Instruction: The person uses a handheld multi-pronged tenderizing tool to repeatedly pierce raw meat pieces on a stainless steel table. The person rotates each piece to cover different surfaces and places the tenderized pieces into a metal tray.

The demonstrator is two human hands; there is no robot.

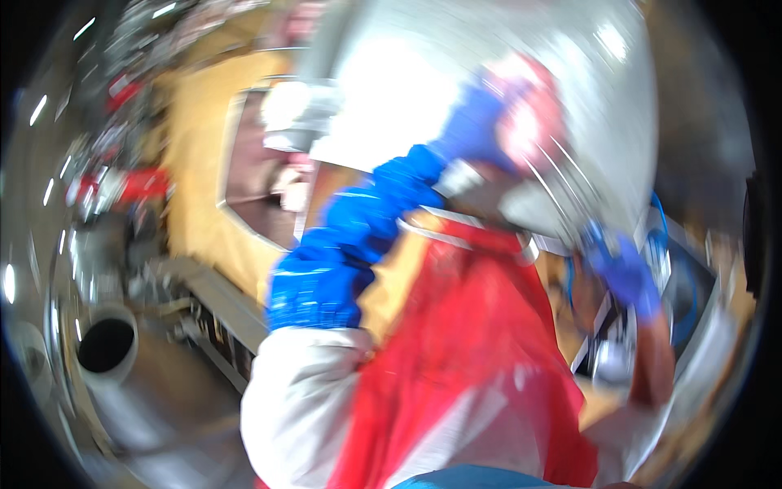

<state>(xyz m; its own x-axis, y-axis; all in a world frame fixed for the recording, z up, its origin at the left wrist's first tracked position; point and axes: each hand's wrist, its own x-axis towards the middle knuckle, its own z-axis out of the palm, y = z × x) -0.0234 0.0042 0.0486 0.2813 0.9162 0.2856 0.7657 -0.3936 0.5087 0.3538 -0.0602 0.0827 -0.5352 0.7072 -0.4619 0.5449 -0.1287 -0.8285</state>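
Observation:
My left hand (479, 122), in a blue glove with a blue sleeve cover, is raised over a pale work surface (595, 122). Its fingers close on a pink piece of raw meat (533, 114), smeared by motion. Lower and to the right, my right hand (626, 269), in a blue-violet glove, is wrapped round the handle of a thin metal tool (566, 183). Bright parallel lines run from that tool up to the meat; whether they are prongs or a blurred blade I cannot tell. My red apron (481, 334) hangs below both hands.
A tray-like opening (265, 175) with pinkish pieces lies to the left on a tan surface (195, 155). Metal rails (220, 301) and a wide grey pipe (114, 350) stand at the lower left. Blue tubing (658, 212) and a grey metal frame (692, 285) are at the right.

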